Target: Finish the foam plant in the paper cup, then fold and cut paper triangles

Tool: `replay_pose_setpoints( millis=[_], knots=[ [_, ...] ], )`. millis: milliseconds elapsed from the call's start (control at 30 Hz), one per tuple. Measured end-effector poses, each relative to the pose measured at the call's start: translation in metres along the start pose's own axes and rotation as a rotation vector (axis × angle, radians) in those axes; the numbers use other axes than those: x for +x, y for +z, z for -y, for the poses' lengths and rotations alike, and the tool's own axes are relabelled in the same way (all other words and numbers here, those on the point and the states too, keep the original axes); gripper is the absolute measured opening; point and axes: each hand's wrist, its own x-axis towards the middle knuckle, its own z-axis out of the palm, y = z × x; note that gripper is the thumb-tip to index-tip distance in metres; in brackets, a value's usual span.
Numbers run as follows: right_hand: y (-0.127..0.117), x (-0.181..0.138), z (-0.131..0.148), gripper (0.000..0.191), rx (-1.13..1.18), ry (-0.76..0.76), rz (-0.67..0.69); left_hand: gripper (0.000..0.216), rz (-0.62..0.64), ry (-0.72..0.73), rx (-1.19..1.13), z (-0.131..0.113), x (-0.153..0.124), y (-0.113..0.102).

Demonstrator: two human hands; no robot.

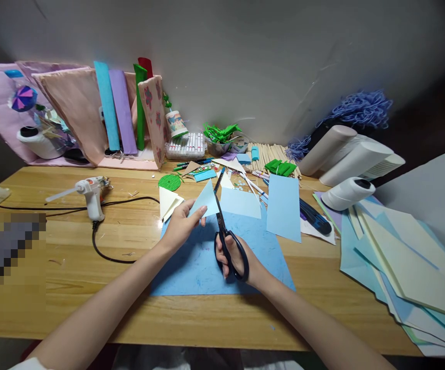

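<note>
My left hand [181, 224] pinches a light blue paper triangle [206, 201] and holds it up above the blue mat [199, 262]. My right hand [237, 259] grips the black-handled scissors [224, 231] with fingers through the loops. The blades point away from me and lie along the triangle's right edge. A light blue paper piece [241, 202] lies just right of the blades. A taller light blue sheet [284, 206] lies further right.
A glue gun [89, 192] with a black cord stands at the left. Cream triangles [168, 203] lie by my left hand. Stacked pastel sheets [407, 267] fill the right. Markers [187, 144], wooden sticks [270, 152], paper rolls and white tape rolls line the back wall.
</note>
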Motion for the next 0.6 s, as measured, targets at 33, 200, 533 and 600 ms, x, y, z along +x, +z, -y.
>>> replay_pose_setpoints(
  millis=[33,200,533,600],
  knots=[
    [0.000,-0.001,0.001,0.060,-0.011,-0.005,-0.011,0.029,0.004,-0.007,-0.012,0.000,0.000,0.000],
    [-0.004,0.002,0.001,0.057,-0.013,-0.013,-0.090,0.030,0.026,-0.037,-0.067,-0.002,0.000,0.001],
    [-0.015,0.005,0.029,0.083,0.423,0.342,0.309,0.029,-0.171,0.018,0.214,0.009,0.006,-0.009],
    [-0.018,0.003,0.034,0.083,0.432,0.368,0.321,0.032,-0.275,0.023,0.456,0.006,0.010,-0.023]
  ],
)
